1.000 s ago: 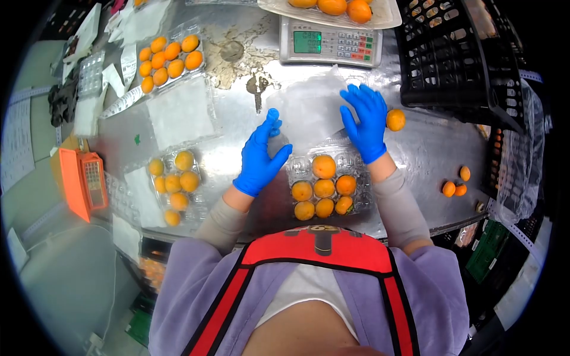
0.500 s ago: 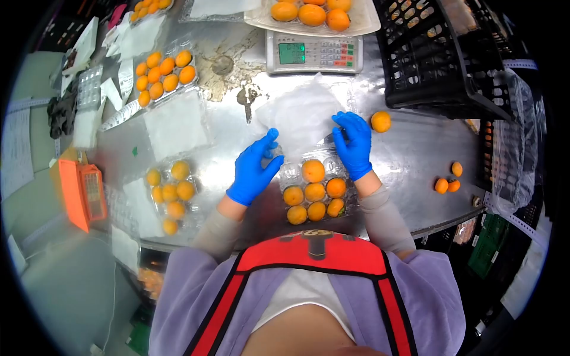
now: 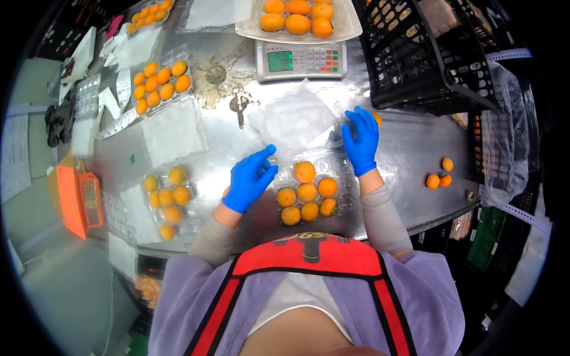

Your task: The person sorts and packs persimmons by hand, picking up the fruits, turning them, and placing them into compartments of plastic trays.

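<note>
An open clear plastic clamshell [image 3: 347, 178] lies before me, with several orange fruits [image 3: 306, 192], persimmon-like, in its near half. A thin white liner sheet [image 3: 297, 121] covers its far half. At the left edge of the clamshell is my left hand [image 3: 252, 180], in a blue glove, fingers apart and nothing held. My right hand [image 3: 361, 141], gloved alike, is at the right of the liner with its fingers stretched forward and apart. Just beyond its fingertips sits a loose orange fruit [image 3: 377, 119], partly hidden by them; I cannot tell whether they touch.
A digital scale [image 3: 301, 60] bears a tray of fruit [image 3: 297, 24] at the back. Black crates [image 3: 409, 65] stand at the right, near several loose fruits [image 3: 438, 180]. Filled clear packs [image 3: 160, 84] lie at the left, and an orange box [image 3: 72, 199] is at the table's left end.
My right hand has moved right, off the liner toward the loose fruit. My left hand has drawn back slightly from the liner. The whole view has shifted a little.
</note>
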Demonstrator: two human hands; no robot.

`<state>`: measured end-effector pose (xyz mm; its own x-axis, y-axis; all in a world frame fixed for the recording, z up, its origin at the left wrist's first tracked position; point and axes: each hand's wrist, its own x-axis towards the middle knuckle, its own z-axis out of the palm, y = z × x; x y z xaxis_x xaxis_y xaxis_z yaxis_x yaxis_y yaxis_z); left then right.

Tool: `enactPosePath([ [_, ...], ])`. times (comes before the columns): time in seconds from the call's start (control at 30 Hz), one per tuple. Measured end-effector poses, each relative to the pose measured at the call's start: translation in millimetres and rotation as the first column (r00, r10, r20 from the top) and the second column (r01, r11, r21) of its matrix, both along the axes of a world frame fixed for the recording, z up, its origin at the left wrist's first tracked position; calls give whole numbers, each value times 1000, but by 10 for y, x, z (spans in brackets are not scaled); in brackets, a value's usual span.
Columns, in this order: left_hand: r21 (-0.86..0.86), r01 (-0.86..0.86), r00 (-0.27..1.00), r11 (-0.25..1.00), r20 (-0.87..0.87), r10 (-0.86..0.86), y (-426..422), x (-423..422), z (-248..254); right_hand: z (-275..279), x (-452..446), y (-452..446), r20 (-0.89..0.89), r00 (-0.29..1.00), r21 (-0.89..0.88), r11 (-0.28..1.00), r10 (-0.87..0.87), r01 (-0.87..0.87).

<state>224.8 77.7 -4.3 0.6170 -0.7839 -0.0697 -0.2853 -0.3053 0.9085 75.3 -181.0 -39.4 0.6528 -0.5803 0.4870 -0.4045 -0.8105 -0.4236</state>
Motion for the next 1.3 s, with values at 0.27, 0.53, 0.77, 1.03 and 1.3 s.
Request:
enactPosePath([
  [0.27, 11, 16, 1000, 1000, -13, -16, 18, -31, 25, 394, 349, -324, 133, 988, 14, 996, 81, -83],
  [0.53, -13, -9, 1000, 1000, -12, 9, 72, 65, -71, 593, 767, -398, 232, 965, 207, 963, 126, -176],
  [0.77, -21, -101, 993, 995, -65, 100, 181, 171, -167, 36, 122, -130, 298, 947, 475, 879, -117, -41],
  [1.03, -16, -51, 997, 999, -58, 50, 138, 129, -48, -11, -804, 453, -36, 999, 324, 945, -31, 41],
  [1.3, 10, 154, 983, 988, 96, -154, 88, -214, 4, -254, -1080, 663, 69, 997, 576, 817, -36, -10],
])
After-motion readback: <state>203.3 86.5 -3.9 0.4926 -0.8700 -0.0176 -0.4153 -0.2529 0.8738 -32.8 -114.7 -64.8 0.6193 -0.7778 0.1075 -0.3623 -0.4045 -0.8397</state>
